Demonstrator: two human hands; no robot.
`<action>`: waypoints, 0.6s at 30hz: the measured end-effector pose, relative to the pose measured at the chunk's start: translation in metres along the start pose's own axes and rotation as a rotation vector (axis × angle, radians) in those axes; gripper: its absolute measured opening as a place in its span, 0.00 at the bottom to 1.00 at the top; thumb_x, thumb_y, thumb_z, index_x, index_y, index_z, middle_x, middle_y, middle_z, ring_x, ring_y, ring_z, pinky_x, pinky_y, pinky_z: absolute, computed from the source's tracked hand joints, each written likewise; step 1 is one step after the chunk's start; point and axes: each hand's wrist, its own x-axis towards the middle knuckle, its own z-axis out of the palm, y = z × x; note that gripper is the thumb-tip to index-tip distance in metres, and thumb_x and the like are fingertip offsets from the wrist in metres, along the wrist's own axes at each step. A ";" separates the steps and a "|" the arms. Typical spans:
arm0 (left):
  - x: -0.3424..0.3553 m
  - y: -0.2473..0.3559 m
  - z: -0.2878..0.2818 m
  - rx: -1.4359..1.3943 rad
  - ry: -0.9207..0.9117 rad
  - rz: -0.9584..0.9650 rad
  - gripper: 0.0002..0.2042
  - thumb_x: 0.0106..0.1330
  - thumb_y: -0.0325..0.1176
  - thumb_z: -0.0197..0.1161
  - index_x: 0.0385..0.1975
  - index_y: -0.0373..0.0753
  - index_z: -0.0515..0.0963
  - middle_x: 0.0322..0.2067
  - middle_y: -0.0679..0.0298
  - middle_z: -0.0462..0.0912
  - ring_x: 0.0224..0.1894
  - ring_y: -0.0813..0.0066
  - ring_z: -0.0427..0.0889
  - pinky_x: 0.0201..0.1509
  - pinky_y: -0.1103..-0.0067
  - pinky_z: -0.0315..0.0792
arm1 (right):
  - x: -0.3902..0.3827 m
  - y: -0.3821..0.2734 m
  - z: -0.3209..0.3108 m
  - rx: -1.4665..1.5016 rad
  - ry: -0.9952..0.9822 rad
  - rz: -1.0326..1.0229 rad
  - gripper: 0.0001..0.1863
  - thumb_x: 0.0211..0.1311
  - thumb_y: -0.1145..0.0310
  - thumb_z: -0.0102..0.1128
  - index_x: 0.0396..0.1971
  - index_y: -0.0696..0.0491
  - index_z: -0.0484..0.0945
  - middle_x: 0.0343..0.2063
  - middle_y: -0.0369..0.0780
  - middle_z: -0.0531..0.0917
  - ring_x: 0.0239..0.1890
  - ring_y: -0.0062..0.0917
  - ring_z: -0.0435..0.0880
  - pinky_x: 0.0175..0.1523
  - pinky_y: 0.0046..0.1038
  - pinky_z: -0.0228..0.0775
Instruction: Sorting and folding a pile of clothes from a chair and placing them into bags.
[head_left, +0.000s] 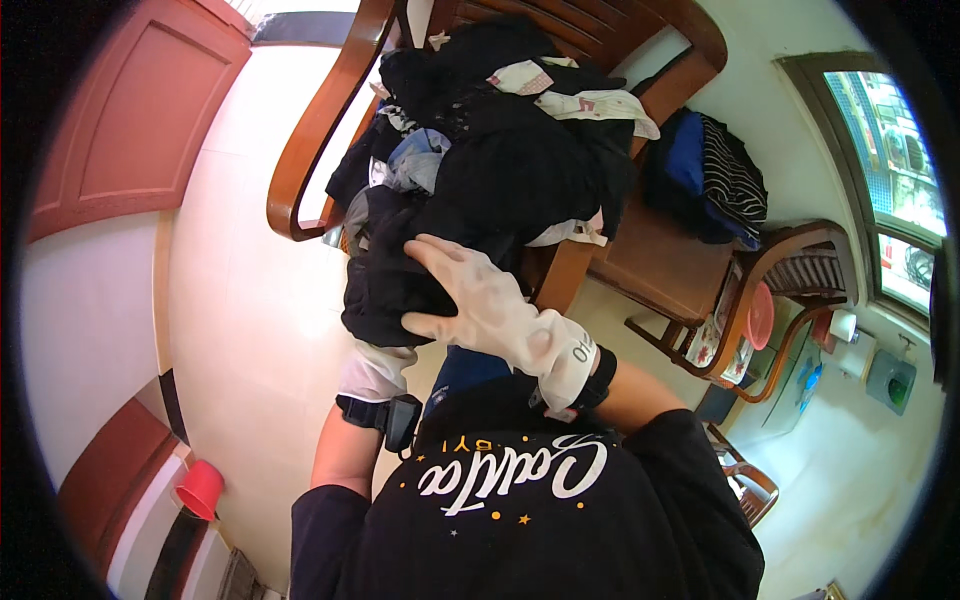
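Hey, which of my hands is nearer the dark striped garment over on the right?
Right. Your right hand, spread against the black cloth, is left of the striped garment and closer to your body; your left hand is farther left, partly hidden by that cloth.

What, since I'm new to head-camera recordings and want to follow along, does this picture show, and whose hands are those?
There is no machine here: a person is working with their own hands, in whitish gloves. The single picture comes from a wide fisheye camera on their head, looking down, so straight edges bend near the rim. Left in the picture is the person's left.

The wooden chair in front carries a heap of clothes, mostly black with some lighter pieces. A black garment is at the hands: the right hand lies over it, fingers spread, while the left hand is mostly hidden by it, so its grip can't be seen. Further right lie more clothes, including a striped garment.
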 end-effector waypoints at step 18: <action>0.020 0.054 0.013 -0.150 -0.389 -0.433 0.27 0.60 0.31 0.62 0.60 0.35 0.66 0.56 0.57 0.74 0.54 0.71 0.76 0.53 0.78 0.72 | 0.001 -0.003 -0.001 1.096 -0.303 0.491 0.13 0.67 0.61 0.58 0.32 0.57 0.79 0.26 0.25 0.76 0.28 0.08 0.71 0.33 0.14 0.66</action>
